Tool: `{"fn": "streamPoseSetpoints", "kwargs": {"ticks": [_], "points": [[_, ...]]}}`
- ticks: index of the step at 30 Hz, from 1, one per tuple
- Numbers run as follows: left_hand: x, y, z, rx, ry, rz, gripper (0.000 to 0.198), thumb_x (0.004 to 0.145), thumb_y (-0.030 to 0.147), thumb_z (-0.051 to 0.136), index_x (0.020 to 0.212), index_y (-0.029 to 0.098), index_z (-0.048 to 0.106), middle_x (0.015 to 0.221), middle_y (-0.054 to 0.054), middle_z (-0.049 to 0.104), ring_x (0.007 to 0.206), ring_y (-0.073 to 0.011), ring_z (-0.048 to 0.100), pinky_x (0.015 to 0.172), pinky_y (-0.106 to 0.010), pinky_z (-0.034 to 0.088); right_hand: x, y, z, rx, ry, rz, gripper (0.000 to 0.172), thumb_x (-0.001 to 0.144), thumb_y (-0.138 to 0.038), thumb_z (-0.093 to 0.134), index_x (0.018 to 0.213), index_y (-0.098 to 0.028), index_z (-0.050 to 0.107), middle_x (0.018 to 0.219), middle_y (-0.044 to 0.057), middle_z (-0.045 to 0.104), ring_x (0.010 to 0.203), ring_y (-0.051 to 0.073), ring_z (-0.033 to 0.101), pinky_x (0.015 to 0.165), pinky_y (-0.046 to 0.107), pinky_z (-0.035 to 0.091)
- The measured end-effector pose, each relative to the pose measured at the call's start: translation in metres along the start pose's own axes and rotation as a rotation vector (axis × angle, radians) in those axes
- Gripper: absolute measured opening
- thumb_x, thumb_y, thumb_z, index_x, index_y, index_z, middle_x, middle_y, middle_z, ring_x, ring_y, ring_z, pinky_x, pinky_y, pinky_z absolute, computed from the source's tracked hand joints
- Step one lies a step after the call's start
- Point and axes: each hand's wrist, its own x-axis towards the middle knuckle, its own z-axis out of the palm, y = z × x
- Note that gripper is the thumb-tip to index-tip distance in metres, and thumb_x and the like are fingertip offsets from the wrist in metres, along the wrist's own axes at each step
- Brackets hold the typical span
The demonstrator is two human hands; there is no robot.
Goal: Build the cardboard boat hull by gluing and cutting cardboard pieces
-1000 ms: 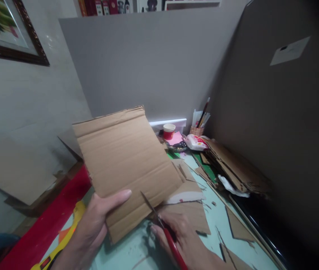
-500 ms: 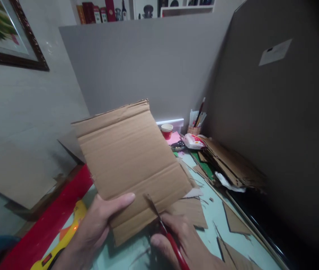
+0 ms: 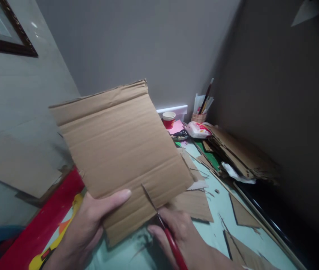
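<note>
A large creased sheet of brown cardboard [image 3: 122, 142] is held up in front of me, tilted, with its top edge rising to the right. My left hand [image 3: 92, 221] grips its lower left part, thumb on the near face and the other fingers hidden behind. Closed around red-handled scissors [image 3: 174, 245], my right hand [image 3: 180, 232] is at the lower right edge. One pointed blade lies over the front of the cardboard; the other blade cannot be seen.
Cut cardboard pieces [image 3: 196, 204] lie on the pale green tabletop [image 3: 215, 240]. Stacked cardboard [image 3: 244, 153] is at the right, near a white packet [image 3: 198, 129]. Farther back are a red paper cup [image 3: 169, 120] and a pen holder [image 3: 199, 117]. A yellow tool [image 3: 54, 243] lies left.
The view has tilted down, and the shelf has gone out of sight. The cardboard appears larger, its upper left corner farther left. Both hands keep their holds.
</note>
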Motion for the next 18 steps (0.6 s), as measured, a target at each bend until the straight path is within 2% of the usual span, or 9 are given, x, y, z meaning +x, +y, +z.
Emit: {"fn": "streamPoseSetpoints", "kwargs": {"ticks": [4, 7, 9, 12, 15, 18], "points": [[0.003, 0.000, 0.001, -0.017, -0.024, 0.012, 0.082, 0.052, 0.019, 0.092, 0.130, 0.017, 0.066, 0.100, -0.011, 0.080, 0.095, -0.0394, 0.074, 0.087, -0.048, 0.061, 0.000, 0.003, 0.002, -0.016, 0.031, -0.022, 0.016, 0.093, -0.032, 0.053, 0.091, -0.019, 0.063, 0.066, 0.001, 0.060, 0.054, 0.016, 0.052, 0.055, 0.026, 0.043], [0.001, 0.000, 0.001, 0.001, -0.059, 0.020, 0.079, 0.058, 0.024, 0.090, 0.132, 0.017, 0.064, 0.103, -0.011, 0.080, 0.100, -0.0377, 0.073, 0.092, -0.046, 0.058, 0.002, 0.003, -0.002, -0.008, -0.010, -0.007, 0.026, 0.087, -0.036, 0.060, 0.104, -0.017, 0.068, 0.068, 0.003, 0.065, 0.060, 0.019, 0.060, 0.066, 0.029, 0.050], [-0.002, -0.001, 0.000, 0.032, -0.090, 0.017, 0.076, 0.060, 0.027, 0.088, 0.132, 0.016, 0.064, 0.106, -0.012, 0.079, 0.104, -0.0378, 0.072, 0.093, -0.046, 0.057, 0.004, 0.002, -0.007, 0.015, -0.071, 0.010, 0.039, 0.082, -0.039, 0.068, 0.114, -0.018, 0.070, 0.084, 0.007, 0.073, 0.078, 0.024, 0.068, 0.080, 0.035, 0.054], [-0.007, -0.002, 0.000, 0.088, -0.147, 0.008, 0.073, 0.062, 0.030, 0.086, 0.131, 0.017, 0.065, 0.108, -0.012, 0.079, 0.108, -0.0384, 0.070, 0.095, -0.046, 0.056, 0.004, 0.003, -0.013, 0.009, -0.134, 0.028, 0.055, 0.075, -0.042, 0.077, 0.126, -0.023, 0.068, 0.114, 0.011, 0.074, 0.104, 0.031, 0.068, 0.091, 0.041, 0.054], [-0.011, -0.002, 0.001, 0.148, -0.157, 0.045, 0.071, 0.064, 0.031, 0.085, 0.131, 0.019, 0.065, 0.107, -0.010, 0.080, 0.111, -0.0360, 0.069, 0.100, -0.044, 0.053, -0.002, 0.009, -0.013, -0.041, -0.118, 0.008, 0.056, 0.079, -0.037, 0.076, 0.132, -0.025, 0.065, 0.121, 0.011, 0.073, 0.108, 0.031, 0.069, 0.092, 0.041, 0.055], [-0.016, 0.001, 0.002, 0.168, -0.120, 0.036, 0.069, 0.063, 0.029, 0.086, 0.129, 0.022, 0.067, 0.108, -0.007, 0.080, 0.110, -0.0349, 0.070, 0.106, -0.043, 0.049, -0.007, 0.016, -0.006, -0.059, -0.073, -0.068, 0.053, 0.082, -0.037, 0.073, 0.132, -0.024, 0.063, 0.118, 0.011, 0.074, 0.106, 0.029, 0.071, 0.097, 0.041, 0.054]]}}
